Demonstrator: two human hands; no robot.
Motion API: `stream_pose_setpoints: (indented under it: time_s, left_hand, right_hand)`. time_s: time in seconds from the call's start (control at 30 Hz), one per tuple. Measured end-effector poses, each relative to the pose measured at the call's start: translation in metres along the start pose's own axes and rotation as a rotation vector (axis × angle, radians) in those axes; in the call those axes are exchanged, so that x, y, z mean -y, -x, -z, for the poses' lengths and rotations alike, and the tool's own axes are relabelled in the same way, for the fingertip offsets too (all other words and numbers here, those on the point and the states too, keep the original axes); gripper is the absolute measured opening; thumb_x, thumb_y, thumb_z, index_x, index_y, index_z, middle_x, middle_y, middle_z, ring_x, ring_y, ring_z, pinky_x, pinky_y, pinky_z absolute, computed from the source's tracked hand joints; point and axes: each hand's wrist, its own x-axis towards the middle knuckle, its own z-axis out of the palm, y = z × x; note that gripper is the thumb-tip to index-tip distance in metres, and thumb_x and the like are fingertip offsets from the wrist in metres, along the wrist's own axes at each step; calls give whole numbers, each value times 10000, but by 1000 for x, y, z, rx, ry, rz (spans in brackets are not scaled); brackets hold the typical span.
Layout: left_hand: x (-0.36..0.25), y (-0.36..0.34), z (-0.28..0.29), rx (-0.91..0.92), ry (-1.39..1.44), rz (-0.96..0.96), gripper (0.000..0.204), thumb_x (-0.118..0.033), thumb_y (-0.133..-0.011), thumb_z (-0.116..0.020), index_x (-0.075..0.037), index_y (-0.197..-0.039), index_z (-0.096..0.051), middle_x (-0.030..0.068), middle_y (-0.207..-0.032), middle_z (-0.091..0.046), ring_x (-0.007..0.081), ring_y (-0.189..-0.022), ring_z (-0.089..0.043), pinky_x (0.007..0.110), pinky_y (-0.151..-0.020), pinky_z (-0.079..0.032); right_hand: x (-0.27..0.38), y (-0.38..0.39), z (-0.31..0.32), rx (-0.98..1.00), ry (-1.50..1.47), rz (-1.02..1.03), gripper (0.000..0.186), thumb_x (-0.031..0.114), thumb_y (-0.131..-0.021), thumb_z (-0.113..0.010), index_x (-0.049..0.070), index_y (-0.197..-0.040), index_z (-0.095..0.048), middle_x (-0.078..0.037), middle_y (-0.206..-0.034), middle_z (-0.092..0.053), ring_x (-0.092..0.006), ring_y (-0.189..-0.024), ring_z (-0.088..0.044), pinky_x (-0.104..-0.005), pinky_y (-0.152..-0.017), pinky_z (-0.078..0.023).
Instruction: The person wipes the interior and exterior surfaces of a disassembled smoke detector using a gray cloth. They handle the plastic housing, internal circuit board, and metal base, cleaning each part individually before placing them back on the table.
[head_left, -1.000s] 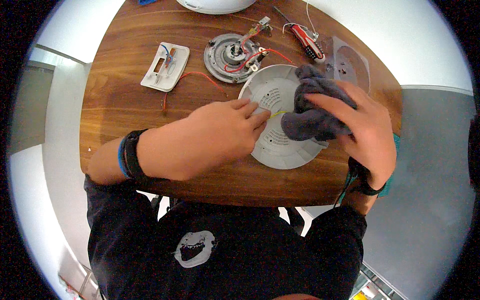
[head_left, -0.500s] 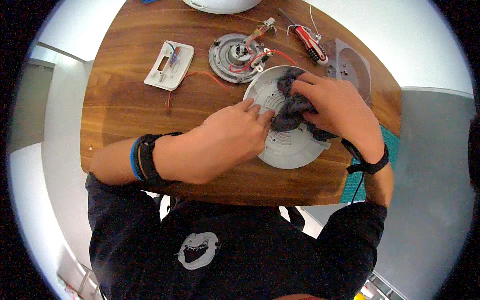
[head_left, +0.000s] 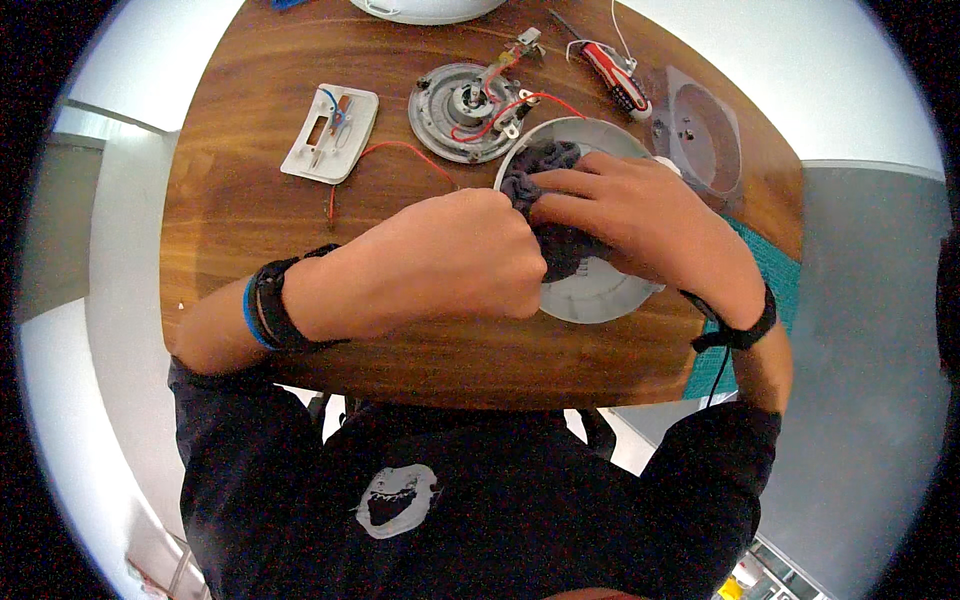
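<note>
The right hand [head_left: 632, 215] is holding a crumpled dark-grey cloth [head_left: 568, 252] inside a round pale-grey plastic dish [head_left: 600, 304]; the left hand [head_left: 455, 250] is curling at the dish's left edge, fingertips hidden. A round silvery metal plate [head_left: 435, 125] is lying beyond on the brown wooden table [head_left: 240, 190].

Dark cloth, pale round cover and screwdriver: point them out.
Dark cloth [head_left: 566, 254]: head view, on its lower folds.
Pale round cover [head_left: 600, 306]: head view, on its surface by the lower edge.
Screwdriver [head_left: 611, 76]: head view, on its handle.
</note>
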Motion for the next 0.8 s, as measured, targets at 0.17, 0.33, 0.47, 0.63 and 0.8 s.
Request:
stream_pose_setpoints:
  time_s: [0.17, 0.33, 0.47, 0.63, 0.8]
  left_hand:
    - [-1, 2, -5, -22, -19, 50, 120, -180, -798, -725, -69, -762, -757, 84, -851, -725, 267, -859, -752, 374, -716, -618]
    - [5, 2, -6, -27, -14, 17, 118, -181, -815, -715, -79, -766, -746, 67, -852, -719, 250, -877, -738, 358, -793, -607]
    - [10, 3, -5, -21, -20, -8, 107, -189, -820, -711, -93, -788, -747, 53, -842, -708, 245, -874, -730, 357, -812, -603]
    - [14, 1, -7, -59, -58, -43, 95, -190, -812, -710, -106, -771, -729, 40, -831, -691, 243, -879, -727, 356, -814, -607]
    - [12, 3, -1, -23, -74, 2, 85, -185, -808, -709, -107, -774, -705, 39, -821, -676, 241, -892, -729, 349, -818, -611]
  right_hand:
    - [-3, 2, 3, -8, 28, -202, 395, 106, -850, -755, 149, -1236, -679, -42, -1214, -728, -326, -1090, -736, -458, -840, -639]
    - [-11, 20, 24, -36, 99, -222, 397, 116, -810, -780, 138, -1197, -690, -68, -1157, -732, -359, -1052, -738, -487, -851, -627]
    - [6, 30, 49, 84, -88, -121, 401, 141, -794, -779, 128, -1184, -685, -81, -1111, -729, -378, -1046, -729, -508, -848, -612]
    - [21, 21, 12, 156, -372, -1, 387, 162, -789, -781, 100, -1154, -668, -125, -1081, -722, -411, -1040, -720, -528, -855, -600]
    - [3, 42, 14, 240, -405, -60, 438, 170, -798, -810, 99, -1216, -697, -145, -1134, -751, -421, -1091, -717, -534, -893, -598]
